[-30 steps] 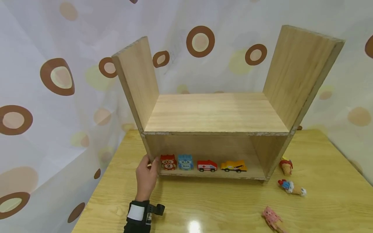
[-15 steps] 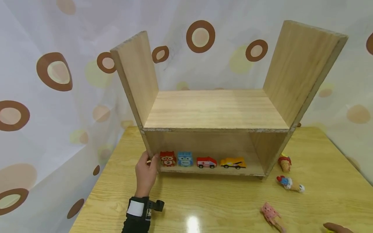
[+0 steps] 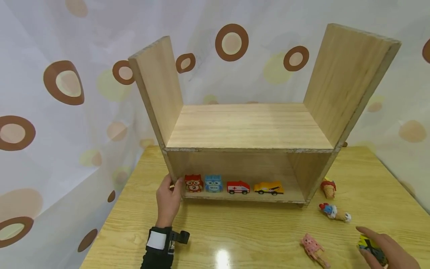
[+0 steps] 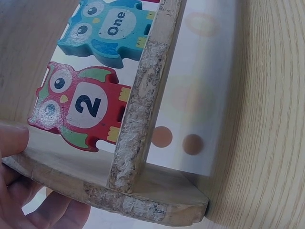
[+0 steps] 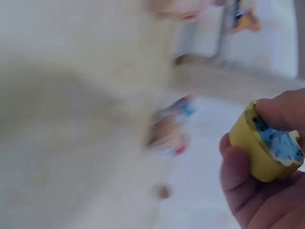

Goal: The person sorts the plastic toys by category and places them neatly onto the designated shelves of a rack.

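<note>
My left hand (image 3: 168, 200) grips the left side panel of a wooden shelf (image 3: 248, 127); in the left wrist view its thumb (image 4: 12, 139) lies on the inner face, fingers on the outer one. Close by, on the lower level, stands a red owl block (image 3: 193, 184) marked 2, then a light-blue owl block (image 3: 213, 184) marked One. At the lower right of the head view, my right hand (image 3: 391, 248) holds a small yellow toy block (image 5: 259, 148) with a blue and black face, pinched between thumb and fingers. The fingers cover part of it.
On the lower level, right of the owls, are a red ambulance (image 3: 238, 187) and a yellow tow truck (image 3: 268, 188). Two ice-cream-cone-like toys (image 3: 329, 188) and a pink spotted figure (image 3: 314, 249) lie on the table (image 3: 262, 231) to the right. A patterned sheet (image 3: 262, 59) hangs behind.
My right hand has come into the head view from the lower right with the yellow block and moved up and left. The left hand keeps its grip on the shelf panel. The view shifted slightly.
</note>
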The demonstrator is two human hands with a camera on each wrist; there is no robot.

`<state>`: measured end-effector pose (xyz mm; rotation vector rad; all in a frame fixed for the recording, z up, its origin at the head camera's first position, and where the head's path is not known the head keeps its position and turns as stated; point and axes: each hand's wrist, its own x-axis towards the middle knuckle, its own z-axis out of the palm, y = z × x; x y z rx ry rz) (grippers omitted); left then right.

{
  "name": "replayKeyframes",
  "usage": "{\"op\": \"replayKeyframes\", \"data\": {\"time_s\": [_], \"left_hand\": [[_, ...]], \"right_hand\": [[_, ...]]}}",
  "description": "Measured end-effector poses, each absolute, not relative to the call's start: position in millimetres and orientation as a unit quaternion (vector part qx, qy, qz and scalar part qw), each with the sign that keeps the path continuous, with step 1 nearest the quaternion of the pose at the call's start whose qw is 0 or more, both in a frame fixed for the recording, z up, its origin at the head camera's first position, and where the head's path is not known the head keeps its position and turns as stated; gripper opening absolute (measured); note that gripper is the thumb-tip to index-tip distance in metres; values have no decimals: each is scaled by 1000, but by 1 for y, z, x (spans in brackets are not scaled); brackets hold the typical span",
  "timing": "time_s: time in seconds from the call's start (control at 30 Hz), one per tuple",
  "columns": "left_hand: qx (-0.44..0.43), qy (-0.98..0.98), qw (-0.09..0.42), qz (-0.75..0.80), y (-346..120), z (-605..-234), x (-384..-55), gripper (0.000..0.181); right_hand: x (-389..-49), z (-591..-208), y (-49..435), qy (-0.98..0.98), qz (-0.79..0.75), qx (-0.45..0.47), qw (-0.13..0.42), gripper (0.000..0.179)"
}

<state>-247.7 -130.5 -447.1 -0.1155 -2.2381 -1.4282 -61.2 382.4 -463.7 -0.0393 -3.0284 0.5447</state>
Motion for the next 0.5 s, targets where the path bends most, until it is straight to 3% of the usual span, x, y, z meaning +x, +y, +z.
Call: {"op": "replayKeyframes", "data": {"time_s": [0.1, 0.3, 0.4, 0.5], "left_hand": [[-38, -815, 235, -529, -131, -446, -247, 32], [-37, -814, 229, -533, -130, -446, -246, 32], [-38, -814, 231, -532, -130, -446, -247, 32], [-38, -812, 234, -533, -131, -445, -248, 32]], "right_hand": [[-63, -440, 349, -972, 187, -23, 142, 56], [-81, -391, 304, -944, 193, 58, 263, 47], [-95, -374, 289, -932, 198, 122, 277, 48], [-108, -363, 279, -936, 197, 157, 247, 46]]}}
